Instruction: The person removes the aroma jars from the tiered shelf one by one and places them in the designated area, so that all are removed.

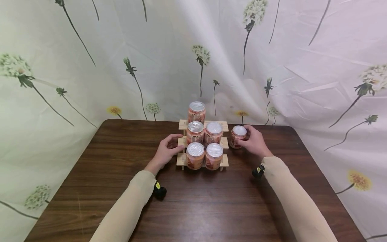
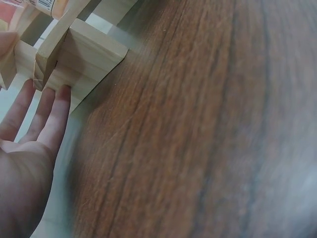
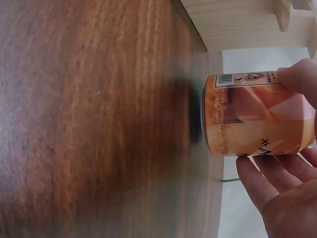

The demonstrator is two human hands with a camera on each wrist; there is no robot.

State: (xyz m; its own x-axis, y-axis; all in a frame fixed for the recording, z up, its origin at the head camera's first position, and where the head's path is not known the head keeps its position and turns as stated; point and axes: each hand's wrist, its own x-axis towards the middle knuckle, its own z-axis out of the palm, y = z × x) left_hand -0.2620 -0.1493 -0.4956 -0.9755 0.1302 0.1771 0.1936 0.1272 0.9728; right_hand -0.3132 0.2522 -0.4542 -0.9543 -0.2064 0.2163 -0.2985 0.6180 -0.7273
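The head view shows a pale wooden step rack [image 1: 224, 126] on a dark brown wooden tabletop [image 1: 181, 208]; call the rack the middle of a clock. A white cloth with dandelion pictures [image 1: 169, 50] hangs at 12 o'clock. Five round orange metal cans with silver tops stand on the steps: two on the lowest, front left can [image 1: 195, 158] and front right can [image 1: 214, 159]; two on the middle step; and back can [image 1: 197, 113] on the top one, toward 11 o'clock. The front cans hide bits of the steps behind them. At 9 o'clock is the left hand [image 1: 164, 152], fingers stretched out and tips touching the rack's end, gripping nothing. At 3 o'clock the right hand [image 1: 255, 143] grips a sixth orange metal can [image 1: 236, 136], just beside the rack, with the thumb on one side and fingers on the other.

This can is short and round, with its pale top up. Up close, its orange side has brown and pink patches, a bar code, a triangle sign and black letters. Its bottom is near the tabletop; I cannot tell if they touch.
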